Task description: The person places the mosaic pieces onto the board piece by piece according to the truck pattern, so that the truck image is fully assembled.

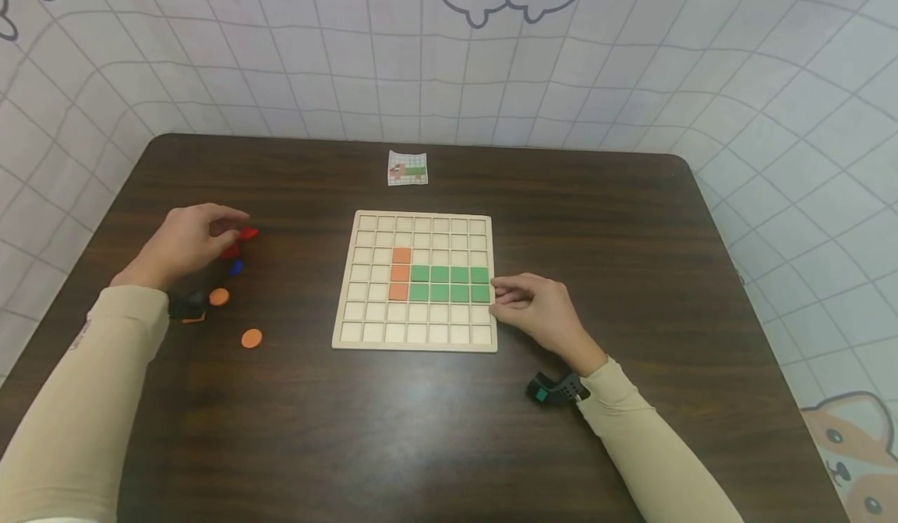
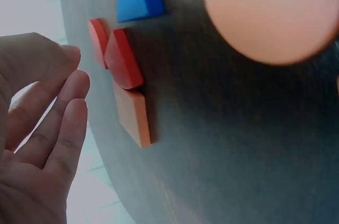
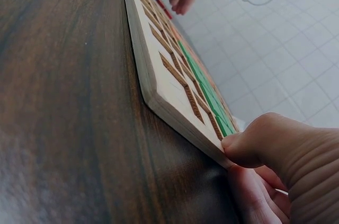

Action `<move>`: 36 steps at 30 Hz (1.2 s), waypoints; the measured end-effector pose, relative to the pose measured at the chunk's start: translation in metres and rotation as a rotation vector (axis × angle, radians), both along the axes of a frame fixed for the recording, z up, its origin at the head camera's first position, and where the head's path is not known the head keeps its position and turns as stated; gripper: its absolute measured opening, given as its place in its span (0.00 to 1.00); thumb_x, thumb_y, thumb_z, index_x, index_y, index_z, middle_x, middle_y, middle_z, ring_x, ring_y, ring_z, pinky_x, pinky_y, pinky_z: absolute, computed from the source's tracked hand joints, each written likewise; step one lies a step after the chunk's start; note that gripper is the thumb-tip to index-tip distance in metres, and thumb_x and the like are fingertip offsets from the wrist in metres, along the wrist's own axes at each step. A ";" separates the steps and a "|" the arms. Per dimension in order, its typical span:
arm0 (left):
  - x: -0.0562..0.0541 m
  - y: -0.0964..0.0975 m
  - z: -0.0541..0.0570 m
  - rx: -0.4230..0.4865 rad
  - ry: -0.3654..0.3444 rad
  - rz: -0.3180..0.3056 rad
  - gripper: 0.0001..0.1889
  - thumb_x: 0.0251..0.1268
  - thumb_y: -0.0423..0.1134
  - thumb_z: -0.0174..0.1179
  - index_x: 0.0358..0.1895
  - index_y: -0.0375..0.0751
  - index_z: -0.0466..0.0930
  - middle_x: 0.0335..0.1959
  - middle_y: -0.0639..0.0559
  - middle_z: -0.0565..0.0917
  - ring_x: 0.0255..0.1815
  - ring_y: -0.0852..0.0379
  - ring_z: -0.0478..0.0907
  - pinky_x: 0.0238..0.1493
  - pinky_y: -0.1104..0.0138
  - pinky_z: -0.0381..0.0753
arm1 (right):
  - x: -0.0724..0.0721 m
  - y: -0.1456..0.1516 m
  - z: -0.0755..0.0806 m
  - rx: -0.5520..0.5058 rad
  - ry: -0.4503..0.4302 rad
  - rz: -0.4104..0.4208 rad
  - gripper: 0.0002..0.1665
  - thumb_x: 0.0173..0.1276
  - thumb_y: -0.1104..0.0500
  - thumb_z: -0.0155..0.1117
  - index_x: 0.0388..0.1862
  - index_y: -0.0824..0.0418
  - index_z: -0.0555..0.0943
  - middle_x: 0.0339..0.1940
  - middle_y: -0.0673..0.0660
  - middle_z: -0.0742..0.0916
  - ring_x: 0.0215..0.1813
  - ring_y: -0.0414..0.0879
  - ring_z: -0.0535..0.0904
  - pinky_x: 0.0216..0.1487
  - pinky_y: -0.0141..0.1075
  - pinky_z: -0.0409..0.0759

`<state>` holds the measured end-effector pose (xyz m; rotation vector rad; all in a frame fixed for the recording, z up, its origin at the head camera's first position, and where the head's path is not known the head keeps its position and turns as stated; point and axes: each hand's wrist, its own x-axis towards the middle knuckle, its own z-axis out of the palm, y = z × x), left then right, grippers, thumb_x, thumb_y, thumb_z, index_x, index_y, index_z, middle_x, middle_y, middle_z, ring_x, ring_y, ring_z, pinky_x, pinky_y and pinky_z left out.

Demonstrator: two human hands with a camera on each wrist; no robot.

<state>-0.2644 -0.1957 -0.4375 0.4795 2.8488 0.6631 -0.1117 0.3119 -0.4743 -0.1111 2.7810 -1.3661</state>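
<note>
My left hand [image 1: 184, 244] hovers over loose pieces at the table's left. In the left wrist view its thumb and fingertips come close together, with nothing visible between them. Just beyond them lie two red pieces [image 2: 124, 60], an orange square piece [image 2: 132, 118] and a blue rounded piece [image 2: 140, 2]. My right hand [image 1: 536, 309] pinches the right edge of a pale wooden grid board [image 1: 414, 345], thumb on the rim. Set into the board are a column of orange square tiles [image 1: 400, 272] and two rows of green square tiles [image 1: 449, 284].
Two orange discs [image 1: 252, 338] lie between the left wrist and the board; another orange piece [image 1: 194, 319] is partly hidden by the wrist camera. Behind the board is a small picture card [image 1: 408, 169]. A grid-patterned curtain [image 1: 421, 79] borders the dark wooden table [image 1: 393, 445].
</note>
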 end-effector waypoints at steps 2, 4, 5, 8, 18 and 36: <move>-0.002 -0.002 -0.003 0.008 0.000 -0.007 0.19 0.76 0.34 0.56 0.66 0.33 0.78 0.60 0.29 0.84 0.60 0.31 0.81 0.62 0.36 0.76 | 0.000 0.000 0.001 0.002 0.000 -0.003 0.21 0.62 0.58 0.74 0.56 0.57 0.88 0.44 0.53 0.91 0.43 0.43 0.90 0.44 0.27 0.87; -0.002 -0.002 -0.005 0.015 -0.001 -0.020 0.19 0.76 0.34 0.57 0.65 0.32 0.79 0.59 0.29 0.84 0.59 0.32 0.82 0.62 0.37 0.77 | 0.000 -0.001 0.001 0.009 0.002 -0.002 0.22 0.62 0.58 0.74 0.56 0.57 0.88 0.43 0.53 0.91 0.43 0.43 0.90 0.43 0.25 0.86; -0.003 -0.002 -0.006 0.016 0.005 -0.027 0.18 0.75 0.34 0.58 0.64 0.32 0.79 0.58 0.30 0.85 0.58 0.33 0.83 0.61 0.37 0.77 | 0.000 -0.001 0.001 0.011 0.003 0.000 0.22 0.62 0.58 0.74 0.56 0.57 0.88 0.43 0.53 0.91 0.43 0.43 0.90 0.43 0.25 0.86; -0.004 0.000 -0.007 0.006 0.000 -0.044 0.18 0.74 0.34 0.60 0.63 0.32 0.80 0.57 0.30 0.86 0.57 0.34 0.83 0.60 0.38 0.78 | 0.001 0.000 0.002 0.012 0.001 0.005 0.22 0.63 0.57 0.74 0.57 0.56 0.88 0.44 0.53 0.91 0.43 0.43 0.90 0.44 0.25 0.86; -0.007 0.005 -0.008 -0.042 -0.012 -0.048 0.17 0.73 0.34 0.62 0.60 0.28 0.82 0.54 0.27 0.85 0.52 0.33 0.84 0.57 0.38 0.80 | 0.002 0.002 0.001 -0.003 -0.013 0.014 0.22 0.63 0.56 0.75 0.57 0.55 0.88 0.43 0.52 0.92 0.43 0.42 0.91 0.45 0.28 0.87; -0.009 0.011 -0.003 -0.097 -0.038 -0.073 0.20 0.73 0.37 0.62 0.62 0.28 0.80 0.55 0.27 0.81 0.51 0.34 0.82 0.51 0.41 0.81 | 0.002 0.001 0.001 -0.027 0.006 0.014 0.22 0.62 0.59 0.75 0.56 0.57 0.88 0.43 0.54 0.91 0.42 0.42 0.91 0.45 0.29 0.88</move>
